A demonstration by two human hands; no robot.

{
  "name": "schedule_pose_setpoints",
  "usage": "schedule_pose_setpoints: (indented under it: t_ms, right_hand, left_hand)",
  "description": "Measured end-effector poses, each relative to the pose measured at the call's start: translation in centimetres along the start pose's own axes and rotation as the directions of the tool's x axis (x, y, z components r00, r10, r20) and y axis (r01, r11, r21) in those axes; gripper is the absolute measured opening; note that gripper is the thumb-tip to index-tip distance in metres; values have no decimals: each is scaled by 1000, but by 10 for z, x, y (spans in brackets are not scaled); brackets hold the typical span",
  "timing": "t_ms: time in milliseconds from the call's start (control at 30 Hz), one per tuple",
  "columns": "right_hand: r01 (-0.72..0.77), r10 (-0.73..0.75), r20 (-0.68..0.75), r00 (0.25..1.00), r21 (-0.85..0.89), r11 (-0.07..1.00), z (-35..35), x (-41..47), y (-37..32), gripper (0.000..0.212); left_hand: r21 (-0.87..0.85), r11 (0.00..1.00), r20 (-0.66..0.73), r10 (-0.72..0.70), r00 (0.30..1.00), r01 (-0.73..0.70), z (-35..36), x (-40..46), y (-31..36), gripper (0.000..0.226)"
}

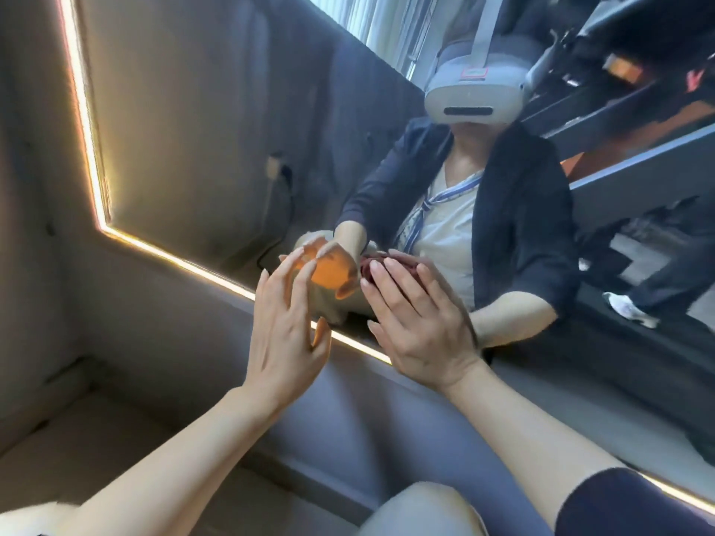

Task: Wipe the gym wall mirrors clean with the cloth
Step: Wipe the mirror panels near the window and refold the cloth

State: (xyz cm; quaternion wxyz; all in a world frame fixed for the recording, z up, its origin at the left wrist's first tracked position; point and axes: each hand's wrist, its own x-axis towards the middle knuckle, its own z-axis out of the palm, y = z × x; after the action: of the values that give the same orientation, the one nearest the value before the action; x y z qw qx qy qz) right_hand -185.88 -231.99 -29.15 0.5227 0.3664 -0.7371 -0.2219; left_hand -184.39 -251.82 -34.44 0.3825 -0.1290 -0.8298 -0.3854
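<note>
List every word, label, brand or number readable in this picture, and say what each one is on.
No text can be read.
The headset, reflected in the mirror, has a small red-outlined patch on its top: too blurred to read.
The orange patch on the dark gym equipment in the reflection: blurred, no letters legible.
The cloth under the right hand and the left hand: no print visible.

dark red cloth (373, 266) under the right hand (419, 324). the mirror (232, 129) has a glowing warm yellow-orange light strip (83, 110) at its edge, tinting the left hand's (284, 334) reflected fingers orange. reflected: a white-grey headset (474, 90), navy jacket (522, 210), pale shirt with blue-striped collar (445, 210).
</note>
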Motion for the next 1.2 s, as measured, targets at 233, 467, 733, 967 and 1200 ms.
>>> schedule_pose_setpoints:
  t_ms: [233, 467, 733, 967, 1200]
  right_hand:
    - [-45, 48, -57, 997, 52, 998, 30, 105, -32, 42]
    - [5, -10, -44, 999, -116, 993, -13, 36, 33, 44]
    - [9, -13, -50, 999, -90, 996, -9, 63, 36, 39]
    - [0, 6, -142, 990, 39, 999, 38, 167, -18, 27]
    - [6, -8, -130, 992, -14, 1000, 8, 137, 21, 34]
  left_hand:
    - [-85, 996, -191, -27, 981, 11, -13, 31, -20, 66]
    - [-139, 990, -243, -56, 968, 23, -20, 44, -19, 73]
    - [-180, 982, -273, -103, 957, 55, -20, 52, -13, 77]
    - [-176, 978, -274, -157, 949, 111, -27, 57, -18, 83]
    - [-184, 972, -294, -199, 935, 149, -30, 58, -16, 83]
